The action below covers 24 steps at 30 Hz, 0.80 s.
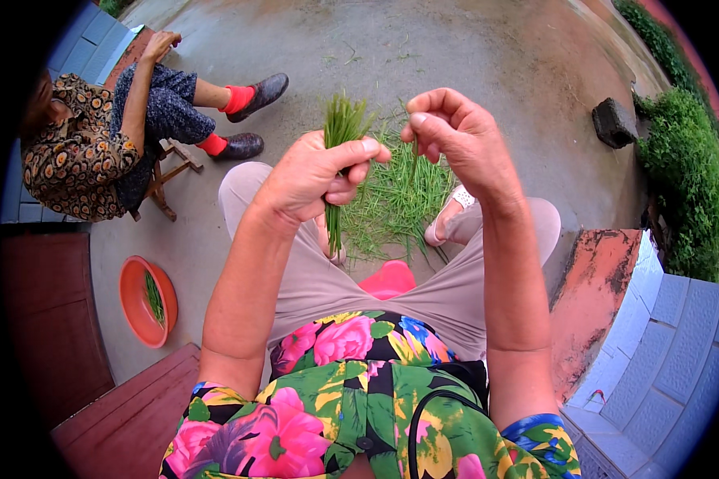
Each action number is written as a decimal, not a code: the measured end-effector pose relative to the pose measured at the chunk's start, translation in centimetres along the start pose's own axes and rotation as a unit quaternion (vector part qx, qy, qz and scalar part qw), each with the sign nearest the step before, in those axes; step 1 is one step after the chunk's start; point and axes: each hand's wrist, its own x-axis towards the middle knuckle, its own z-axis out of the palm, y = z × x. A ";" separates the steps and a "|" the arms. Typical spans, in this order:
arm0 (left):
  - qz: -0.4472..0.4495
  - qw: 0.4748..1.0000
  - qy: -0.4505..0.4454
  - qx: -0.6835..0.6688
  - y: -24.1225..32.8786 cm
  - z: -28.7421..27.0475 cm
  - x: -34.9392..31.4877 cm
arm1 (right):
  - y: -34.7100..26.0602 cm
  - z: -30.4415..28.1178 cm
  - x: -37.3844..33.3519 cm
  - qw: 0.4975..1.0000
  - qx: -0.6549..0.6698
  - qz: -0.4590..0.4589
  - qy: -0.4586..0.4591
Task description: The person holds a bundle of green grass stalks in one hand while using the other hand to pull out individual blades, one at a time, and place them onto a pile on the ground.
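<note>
My left hand (305, 174) is closed around an upright bunch of thin green stalks (345, 121). Their cut-looking tops fan out above the fist, and the lower ends stick out below it. To its right, at about the same height, my right hand (467, 144) pinches a thin stalk (414, 164) between thumb and fingertips. The two hands are a short way apart. Beneath them a loose heap of green stalks (395, 203) is strewn on the ground between my feet.
An orange basin (168, 295) with some green stalks in it stands at the left. Another person (88, 160) sits on a wooden stool (168, 180) at the upper left. Something pink (390, 279) shows between my legs. A dark block (613, 122) and bushes (683, 160) are at the right.
</note>
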 end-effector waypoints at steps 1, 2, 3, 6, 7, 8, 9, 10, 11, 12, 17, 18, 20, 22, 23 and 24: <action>-0.003 1.000 -0.015 -0.014 0.0 0.1 0.0 | 0.0 0.2 -0.1 1.000 0.011 0.015 -0.016; -0.005 0.999 -0.029 -0.028 0.0 0.0 -0.1 | 0.0 0.5 -0.2 0.999 0.022 0.029 -0.034; -0.004 0.999 -0.028 -0.028 0.0 0.0 -0.2 | 0.0 0.7 -0.2 0.999 0.023 0.028 -0.035; 0.004 0.998 -0.051 -0.034 0.0 -0.2 -0.1 | -0.2 1.3 -0.2 0.995 0.021 0.045 -0.082; 0.002 0.998 -0.056 -0.034 0.0 -0.3 0.0 | -0.3 1.3 -0.1 0.995 0.022 0.045 -0.081; 0.000 0.998 -0.060 -0.033 -0.1 -0.3 -0.1 | -0.3 1.4 0.0 0.996 0.009 0.038 -0.082; -0.002 0.998 -0.059 -0.033 -0.1 -0.3 -0.2 | -0.3 1.5 0.0 0.996 -0.003 0.030 -0.082; 0.003 0.998 -0.051 -0.036 0.0 -0.3 -0.3 | -0.2 1.5 0.1 0.996 -0.001 0.032 -0.082; 0.009 0.998 -0.044 -0.039 0.0 -0.2 -0.3 | -0.1 1.4 0.1 0.996 -0.012 0.031 -0.078; 0.007 0.998 -0.044 -0.039 0.0 -0.2 -0.3 | -0.1 1.4 0.1 0.997 -0.022 0.030 -0.074; 0.001 0.999 -0.035 -0.005 -0.1 -0.6 -0.4 | 1.0 1.4 0.5 0.998 -0.031 -0.012 -0.048; 0.000 0.999 -0.035 -0.006 -0.1 -0.6 -0.3 | 1.0 1.5 0.5 0.999 -0.031 -0.030 -0.015; 0.000 0.998 -0.038 -0.041 -0.1 -0.7 -0.3 | 0.9 1.3 0.5 1.000 -0.010 -0.023 -0.002; 0.002 0.997 -0.035 -0.070 0.0 -0.8 -0.2 | 1.0 1.0 0.4 1.000 0.028 -0.008 0.010; 0.005 0.994 -0.031 -0.100 -0.1 -1.0 -0.2 | 1.0 1.1 0.3 1.000 0.029 -0.007 0.009; 0.006 0.993 -0.033 -0.113 -0.1 -1.3 -0.1 | 0.8 1.2 0.1 1.000 0.027 0.007 0.009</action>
